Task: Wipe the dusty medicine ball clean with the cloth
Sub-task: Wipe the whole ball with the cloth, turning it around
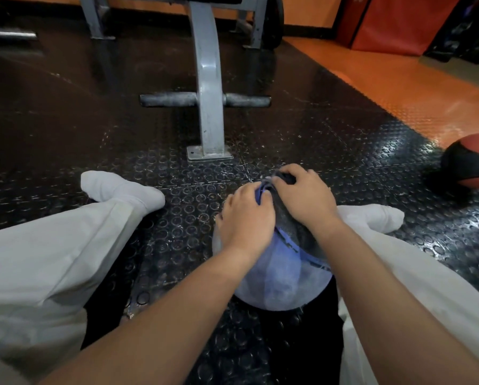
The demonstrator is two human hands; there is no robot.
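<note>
A: Counts?

B: 2 balls: one blue medicine ball (277, 276), grey with dust, and one red-and-black ball (471, 162). 1 cloth (286, 179), dark. 2 hands, both on top of the medicine ball. 2 legs in white trousers (52, 254), 2 white socks (121, 188).

A: Where's the medicine ball?

B: On the black studded mat (329, 140), between the spread legs, just beside the right one. It's well in from the mat's right edge. The red-and-black ball sits at that right edge, by the orange floor (399, 87), well apart from the blue one.

A: Hands?

B: The right hand (302, 198) has its fingers curled down over the bunched cloth at the far top of the ball, clamping it there. The left hand (245, 218) is touching it, with bent fingers on the ball's top at a blue edge. I can't tell whether it pinches cloth or only ball.

A: Orientation?

B: It's round, so there's no long axis to read. A dark panel with a blue border runs from under the hands down toward the near right. I can't tell where the cloth stops and the dark panel starts.

A: Anything else on the mat?

B: A grey steel frame (207, 87) beyond the ball, its upright bolted down on a foot plate. One cross bar (169, 99) passes through it, parallel to the mat's far edge.
</note>
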